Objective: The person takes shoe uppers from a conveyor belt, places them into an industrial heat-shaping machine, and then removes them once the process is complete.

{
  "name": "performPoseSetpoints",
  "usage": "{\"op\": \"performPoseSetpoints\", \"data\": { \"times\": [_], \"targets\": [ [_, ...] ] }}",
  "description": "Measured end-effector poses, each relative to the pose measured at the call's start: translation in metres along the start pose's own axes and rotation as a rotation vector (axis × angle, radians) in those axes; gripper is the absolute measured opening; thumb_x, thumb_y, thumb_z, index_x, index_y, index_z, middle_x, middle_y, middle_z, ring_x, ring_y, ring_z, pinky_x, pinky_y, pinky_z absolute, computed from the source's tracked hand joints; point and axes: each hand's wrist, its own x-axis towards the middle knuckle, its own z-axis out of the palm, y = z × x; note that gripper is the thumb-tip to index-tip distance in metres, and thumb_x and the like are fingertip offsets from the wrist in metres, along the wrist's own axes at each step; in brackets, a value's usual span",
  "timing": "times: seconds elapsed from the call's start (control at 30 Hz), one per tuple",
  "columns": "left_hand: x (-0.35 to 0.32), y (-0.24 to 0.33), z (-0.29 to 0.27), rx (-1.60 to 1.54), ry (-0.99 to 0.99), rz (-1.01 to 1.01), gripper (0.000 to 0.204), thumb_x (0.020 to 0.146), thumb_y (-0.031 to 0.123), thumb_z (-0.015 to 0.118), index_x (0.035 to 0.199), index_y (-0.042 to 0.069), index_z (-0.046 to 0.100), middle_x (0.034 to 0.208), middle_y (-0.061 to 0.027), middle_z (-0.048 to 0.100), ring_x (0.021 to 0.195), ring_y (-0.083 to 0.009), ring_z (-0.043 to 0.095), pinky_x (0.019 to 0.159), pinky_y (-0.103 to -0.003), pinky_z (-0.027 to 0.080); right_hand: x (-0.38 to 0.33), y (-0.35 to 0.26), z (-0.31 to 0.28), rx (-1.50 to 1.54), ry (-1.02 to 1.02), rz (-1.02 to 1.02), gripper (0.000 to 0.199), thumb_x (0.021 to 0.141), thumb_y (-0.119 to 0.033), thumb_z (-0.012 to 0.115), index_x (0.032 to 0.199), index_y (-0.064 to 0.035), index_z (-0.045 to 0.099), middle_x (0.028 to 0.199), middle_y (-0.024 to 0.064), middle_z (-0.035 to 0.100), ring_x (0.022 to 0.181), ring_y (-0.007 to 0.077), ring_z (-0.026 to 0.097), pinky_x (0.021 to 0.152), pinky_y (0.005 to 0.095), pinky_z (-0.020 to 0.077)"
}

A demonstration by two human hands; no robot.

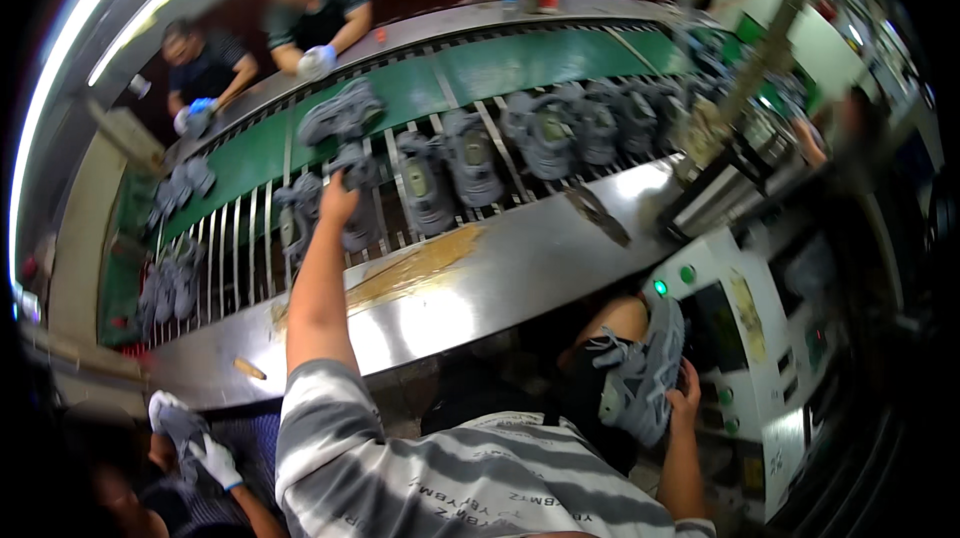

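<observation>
My left arm stretches out over the metal ledge to the roller conveyor. There my left hand [340, 198] closes on the upper part of a grey sneaker [360, 223] standing among other shoes; its fingertips are partly hidden against the shoe. Down by my right thigh, a second grey sneaker [652, 368] with loose laces is tilted on its side. My right hand [684, 398] grips this sneaker along its sole side. More grey sneakers [472, 158] stand in a row on the rollers to the right of my left hand.
A green belt [410, 86] runs behind the rollers, with another sneaker [342, 111] lying on it. The metal ledge [520, 278] carries brown tape. A white machine panel [715, 288] with green buttons stands at my right. Two people work across the line; another gloved person [215, 458] is lower left.
</observation>
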Motion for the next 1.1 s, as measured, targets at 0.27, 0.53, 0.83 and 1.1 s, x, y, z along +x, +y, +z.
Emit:
{"op": "performPoseSetpoints", "data": {
  "times": [0.27, 0.53, 0.83, 1.1],
  "targets": [
    [-0.219, 0.134, 0.132, -0.316, -0.026, 0.027, 0.018, 0.077, 0.010, 0.059, 0.091, 0.001, 0.065, 0.086, -0.0155, 0.065, 0.084, -0.0319, 0.061, 0.080, -0.039, 0.048, -0.046, -0.027, -0.129, 0.264, 0.359, -0.141, 0.097, 0.052, -0.016, 0.072, 0.141, -0.0013, 0.036, 0.129, 0.0181, 0.053, 0.121, 0.0302, 0.051, 0.102, 0.0362, 0.0378],
    [-0.276, 0.207, 0.164, -0.267, -0.106, 0.034, 0.015, 0.081, 0.014, 0.056, 0.082, 0.002, 0.065, 0.077, -0.0115, 0.066, 0.070, -0.0250, 0.062, 0.069, -0.035, 0.049, -0.055, -0.125, -0.355, -0.145, 1.020, -0.396, 0.060, 0.062, 0.000, 0.057, 0.122, 0.0000, 0.057, 0.118, 0.0088, 0.057, 0.109, 0.0213, 0.053, 0.087, 0.0300, 0.0431],
    [-0.284, 0.202, 0.173, -0.224, -0.073, 0.006, 0.018, 0.082, 0.015, 0.054, 0.087, 0.000, 0.064, 0.082, -0.0127, 0.065, 0.073, -0.0246, 0.060, 0.070, -0.036, 0.048, 0.059, -0.179, -0.535, -0.712, 1.172, -0.034, 0.057, 0.061, -0.017, 0.072, 0.116, -0.0022, 0.062, 0.107, 0.0123, 0.064, 0.090, 0.0249, 0.063, 0.080, 0.0352, 0.0468],
    [-0.337, 0.296, 0.213, -0.503, -0.364, 0.009, 0.014, 0.082, 0.008, 0.054, 0.086, 0.000, 0.066, 0.074, -0.0069, 0.064, 0.069, -0.0134, 0.058, 0.064, -0.028, 0.047, 0.106, -0.092, -0.573, -0.910, 0.987, 0.327, 0.061, 0.059, -0.030, 0.073, 0.117, -0.0123, 0.063, 0.128, 0.0201, 0.053, 0.118, 0.0318, 0.052, 0.095, 0.0401, 0.0450]
  ]
}}
